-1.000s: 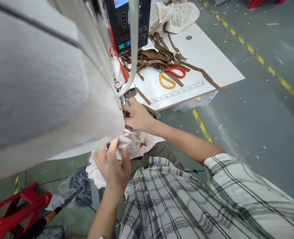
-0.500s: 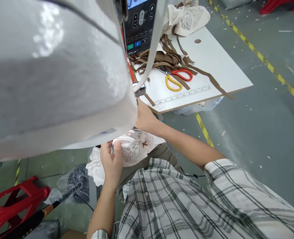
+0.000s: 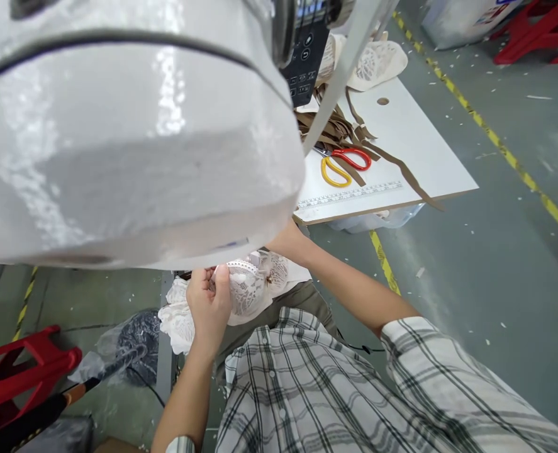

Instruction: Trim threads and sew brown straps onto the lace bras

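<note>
A white lace bra [image 3: 248,289] lies at the front edge of the sewing machine, over my lap, its lace cup facing up. My left hand [image 3: 209,301] pinches the cup's upper edge between thumb and fingers. More ruffled white lace [image 3: 177,318] hangs to the left of that wrist. My right hand [image 3: 288,242] reaches under the white sewing machine head [image 3: 165,163]; its fingers are hidden behind the machine, so I cannot see what they touch.
On the white tabletop [image 3: 429,157] at right lie brown straps [image 3: 401,163], scissors [image 3: 345,167] with red and yellow handles, a printed ruler [image 3: 354,196] and another lace piece [image 3: 377,63]. A red stool [image 3: 24,371] stands on the floor at lower left.
My view has shifted, so the machine head covers more of the tabletop and control panel. My left hand keeps its pinch on the bra; the right stays behind the machine.
</note>
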`<control>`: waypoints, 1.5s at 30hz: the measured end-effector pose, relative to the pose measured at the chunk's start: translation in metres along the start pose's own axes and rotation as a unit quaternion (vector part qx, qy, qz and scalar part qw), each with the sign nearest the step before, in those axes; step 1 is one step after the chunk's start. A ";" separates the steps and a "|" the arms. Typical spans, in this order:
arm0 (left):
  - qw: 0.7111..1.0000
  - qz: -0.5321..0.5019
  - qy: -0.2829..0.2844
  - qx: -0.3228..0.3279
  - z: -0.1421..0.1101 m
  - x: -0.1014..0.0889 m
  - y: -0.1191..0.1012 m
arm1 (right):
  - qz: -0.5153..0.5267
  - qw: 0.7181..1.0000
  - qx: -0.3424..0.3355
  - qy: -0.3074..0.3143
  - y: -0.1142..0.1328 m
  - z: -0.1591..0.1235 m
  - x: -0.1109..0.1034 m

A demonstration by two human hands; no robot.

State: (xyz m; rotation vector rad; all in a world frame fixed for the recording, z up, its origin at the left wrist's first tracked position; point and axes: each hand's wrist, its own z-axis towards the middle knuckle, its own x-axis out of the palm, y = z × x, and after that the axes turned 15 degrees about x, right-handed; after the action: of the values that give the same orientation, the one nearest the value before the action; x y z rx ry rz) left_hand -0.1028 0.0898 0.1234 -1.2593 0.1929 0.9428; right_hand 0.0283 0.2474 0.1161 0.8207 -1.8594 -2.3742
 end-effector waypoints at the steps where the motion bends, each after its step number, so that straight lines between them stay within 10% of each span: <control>1: 1.000 0.000 0.000 0.000 0.001 0.000 0.000 | -0.002 1.000 0.000 -0.004 0.000 0.000 0.001; 12: 0.997 0.026 0.062 0.031 0.005 -0.014 -0.007 | 0.136 0.987 0.088 -0.001 -0.003 -0.031 -0.002; 16: 0.972 0.137 0.090 0.168 0.000 -0.021 0.000 | 0.287 0.949 0.123 0.045 -0.005 -0.086 -0.010; 22: 0.908 0.191 -0.042 0.372 -0.019 -0.024 0.015 | 0.326 0.924 0.064 0.188 0.006 -0.162 -0.008; 34: 0.903 0.189 -0.075 0.378 -0.042 -0.025 0.005 | 0.190 0.949 -0.073 0.239 0.009 -0.181 -0.008; 45: 0.918 0.189 -0.067 0.341 -0.061 -0.033 -0.009 | 0.157 0.942 -0.252 0.156 0.015 -0.196 -0.013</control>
State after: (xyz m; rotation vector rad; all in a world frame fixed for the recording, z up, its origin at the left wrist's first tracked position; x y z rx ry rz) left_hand -0.0950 0.0201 0.1285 -0.5115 0.6185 1.1521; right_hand 0.1155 0.0706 0.1049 0.7235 -1.0943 -2.2001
